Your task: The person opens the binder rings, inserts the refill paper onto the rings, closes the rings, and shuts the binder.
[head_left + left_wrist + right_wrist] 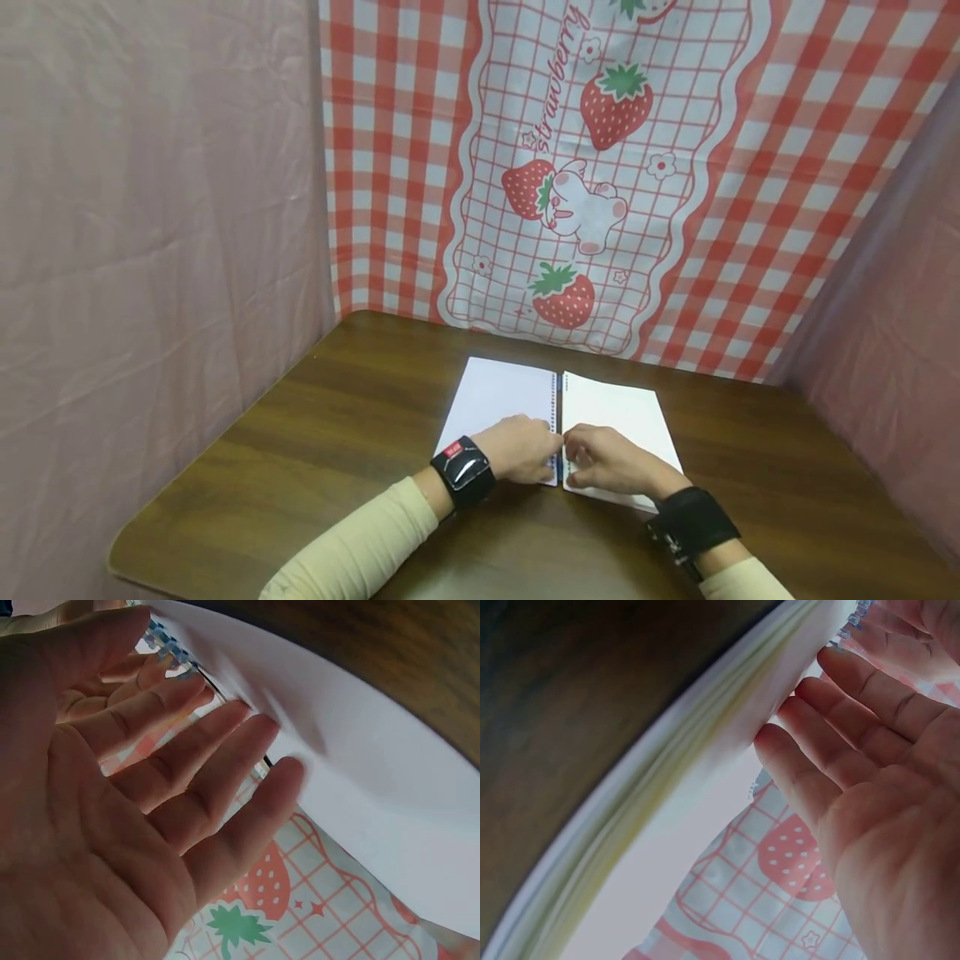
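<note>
A ring-bound notebook (pixel 504 388) lies spread on the wooden table, with a white page on each side. Bluish clear rings (pixel 171 646) run up its middle. On the left page, close to the rings, rests my left hand (pixel 519 450); in the left wrist view its fingers are loosely extended, fingertips right at the paper. My right hand (pixel 621 462) is over the right page (pixel 618 408) beside the spine. In the right wrist view its relaxed fingers (pixel 855 742) reach the page's inner edge, near the rings (pixel 846 631). The two hands nearly meet at the lower spine.
The brown table (pixel 300 467) extends around the notebook, with a rounded corner at the near left. Behind it hangs a red-and-white checked strawberry cloth (pixel 555 192). Pink curtains (pixel 165 208) hang on both sides. Each wrist wears a black strap (pixel 697 527).
</note>
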Motion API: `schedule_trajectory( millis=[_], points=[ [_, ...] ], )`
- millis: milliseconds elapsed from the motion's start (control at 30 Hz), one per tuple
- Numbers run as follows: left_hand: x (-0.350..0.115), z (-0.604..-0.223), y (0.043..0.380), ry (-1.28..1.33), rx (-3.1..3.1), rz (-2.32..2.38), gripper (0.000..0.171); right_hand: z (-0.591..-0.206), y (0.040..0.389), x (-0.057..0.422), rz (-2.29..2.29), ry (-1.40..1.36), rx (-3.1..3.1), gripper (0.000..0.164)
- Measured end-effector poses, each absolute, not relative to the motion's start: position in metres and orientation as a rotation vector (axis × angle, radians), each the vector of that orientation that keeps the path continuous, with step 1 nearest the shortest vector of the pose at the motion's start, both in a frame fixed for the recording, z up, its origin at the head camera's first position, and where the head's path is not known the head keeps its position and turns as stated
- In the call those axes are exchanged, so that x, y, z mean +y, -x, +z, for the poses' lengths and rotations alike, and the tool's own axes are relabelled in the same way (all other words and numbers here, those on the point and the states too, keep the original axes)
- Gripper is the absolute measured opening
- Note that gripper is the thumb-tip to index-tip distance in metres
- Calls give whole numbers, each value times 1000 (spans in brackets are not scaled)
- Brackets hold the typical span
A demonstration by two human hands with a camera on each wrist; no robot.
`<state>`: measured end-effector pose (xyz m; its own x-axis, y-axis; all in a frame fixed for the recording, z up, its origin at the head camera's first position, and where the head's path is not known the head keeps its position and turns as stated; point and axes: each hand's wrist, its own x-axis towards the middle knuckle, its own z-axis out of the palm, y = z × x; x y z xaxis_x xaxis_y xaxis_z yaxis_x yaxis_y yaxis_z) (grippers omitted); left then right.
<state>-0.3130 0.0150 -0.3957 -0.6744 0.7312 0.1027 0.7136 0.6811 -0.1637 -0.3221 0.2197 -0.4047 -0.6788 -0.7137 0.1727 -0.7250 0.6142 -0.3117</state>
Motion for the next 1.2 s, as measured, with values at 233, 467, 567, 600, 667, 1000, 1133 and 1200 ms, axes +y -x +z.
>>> schedule_trajectory(
  millis=[233, 467, 567, 600, 667, 1000, 1133, 1200],
  points=[
    [16, -400, 314, 1233, -2622, 170, 23, -403, 320, 214, 477, -1286, -2708, 27],
    [15, -392, 314, 1202, -2609, 173, 24, -398, 322, 207, 418, -1238, -2704, 29],
    [14, -395, 316, 1237, -2647, 122, 23, -401, 320, 209, 430, -1211, -2745, 28],
    [14, -395, 316, 1253, -2661, 101, 22, -402, 319, 210, 435, -1208, -2759, 28],
    [12, -396, 317, 1277, -2686, 71, 22, -403, 319, 212, 437, -1218, -2763, 28],
    [9, -396, 324, 1338, -2719, 17, 29, -401, 325, 220, 537, -1289, -2762, 24],
    [9, -398, 324, 1336, -2719, -4, 27, -403, 325, 221, 545, -1291, -2756, 23],
    [10, -399, 323, 1337, -2720, -16, 26, -404, 324, 221, 559, -1284, -2762, 22]
  ],
)
